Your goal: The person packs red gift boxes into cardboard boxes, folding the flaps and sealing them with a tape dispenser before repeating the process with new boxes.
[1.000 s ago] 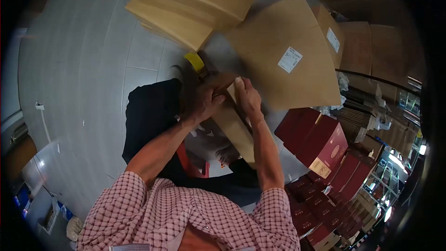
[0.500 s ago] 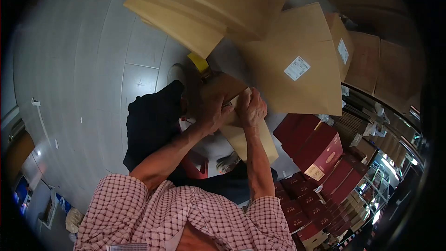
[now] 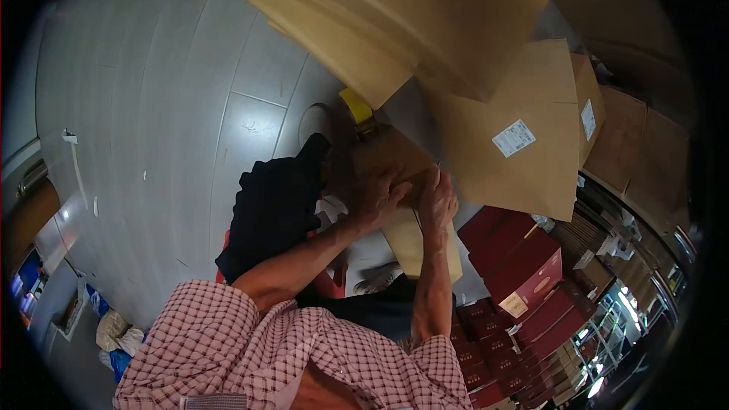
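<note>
A brown cardboard box (image 3: 383, 153) is held up in front of the body, above the grey tiled floor (image 3: 175, 106) and over the knees. It is gripped at its near edge by both hands. The left hand (image 3: 378, 199) is closed on the box, with the fingers curled over the edge and the knuckles turned upward. The right hand (image 3: 439, 201) is closed on the same edge just beside it, where a paler flap (image 3: 414, 247) hangs down toward the lap. Whether the two hands touch each other cannot be told.

A yellow tape roll (image 3: 355, 104) is seen at the far corner of the box; whether it touches the box or lies behind it cannot be told. A pale shoe (image 3: 313, 121) is set on the floor beside the roll, at the end of a leg in black trousers (image 3: 273, 209). A second shoe (image 3: 376, 279) shows below the flap.

The top of the view is filled by a stack of flat cardboard sheets (image 3: 395, 15), beyond the held box. To the right a large carton (image 3: 531, 175) bearing a white label (image 3: 513, 137) is seen, with more plain cartons behind it. Dark red boxes (image 3: 524, 266) are stacked in rows on the floor at the right, near the right forearm. The sleeves of a checked shirt (image 3: 250, 342) are seen at the bottom edge.
</note>
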